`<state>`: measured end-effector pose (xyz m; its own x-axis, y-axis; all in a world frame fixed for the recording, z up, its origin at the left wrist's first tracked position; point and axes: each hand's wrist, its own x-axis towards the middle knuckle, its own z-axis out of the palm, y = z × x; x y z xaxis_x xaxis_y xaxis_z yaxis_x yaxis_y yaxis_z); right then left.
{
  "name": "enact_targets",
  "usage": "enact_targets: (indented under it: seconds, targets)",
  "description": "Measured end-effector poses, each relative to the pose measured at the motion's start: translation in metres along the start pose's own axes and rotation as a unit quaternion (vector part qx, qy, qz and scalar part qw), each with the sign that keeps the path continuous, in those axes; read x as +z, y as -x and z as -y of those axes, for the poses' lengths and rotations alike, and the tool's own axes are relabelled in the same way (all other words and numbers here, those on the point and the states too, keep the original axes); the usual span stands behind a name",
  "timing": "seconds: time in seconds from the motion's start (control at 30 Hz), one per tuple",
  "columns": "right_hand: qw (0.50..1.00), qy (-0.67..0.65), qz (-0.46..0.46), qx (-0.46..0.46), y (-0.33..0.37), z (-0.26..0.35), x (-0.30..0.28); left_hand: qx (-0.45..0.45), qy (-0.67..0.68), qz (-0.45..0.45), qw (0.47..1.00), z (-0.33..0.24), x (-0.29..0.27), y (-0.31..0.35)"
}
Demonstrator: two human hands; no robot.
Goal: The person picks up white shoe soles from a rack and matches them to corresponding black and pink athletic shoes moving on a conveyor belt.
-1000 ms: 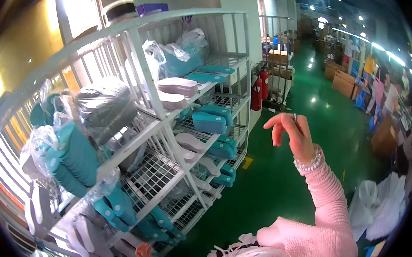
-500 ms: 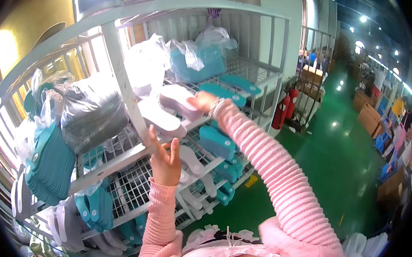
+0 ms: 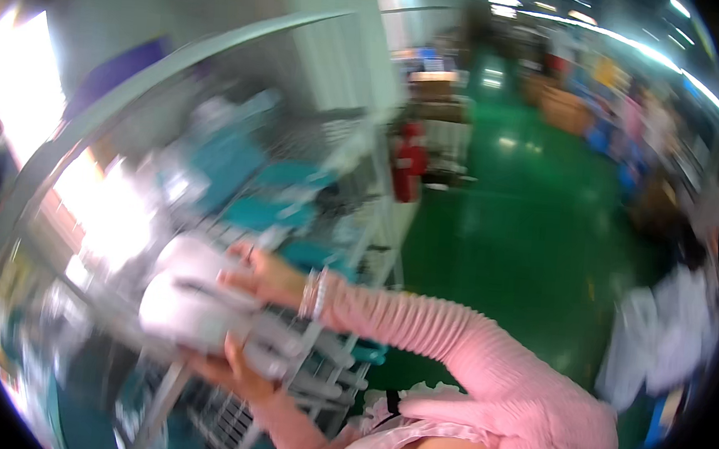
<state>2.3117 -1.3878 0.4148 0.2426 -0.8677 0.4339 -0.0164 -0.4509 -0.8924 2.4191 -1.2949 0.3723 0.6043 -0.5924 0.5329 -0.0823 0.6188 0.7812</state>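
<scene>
Factory hall — green floor, wire racks of moulded parts

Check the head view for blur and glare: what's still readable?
Head view: heavy motion blur throughout; the rack and its teal parts are smeared, a window at the left is blown out white, and fisheye bends the rack frame. Both hands, left and right, read well enough, gripping a white part; the green floor shows lamp reflections.

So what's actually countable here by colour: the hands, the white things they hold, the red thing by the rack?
Hands: 2, left hand and right hand
White moulded piece, held between them: 1, blurred
Red fire extinguisher: 1
Total: 4
</scene>
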Motion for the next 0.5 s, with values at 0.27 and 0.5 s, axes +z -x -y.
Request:
enact_targets:
  seconds: [0.27, 0.5]
  targets:
    - [0.909, -0.174, -0.266, 0.269, 0.323, 0.026, -0.191, -0.162, 0.018, 0.437, 0.885, 0.042, 0.0, 0.192]
    - [0.709, -0.26, -0.648, 0.1, 0.67, 0.091, -0.123, -0.628, 0.156, 0.609, 0.459, -0.05, 0.056, 0.363]
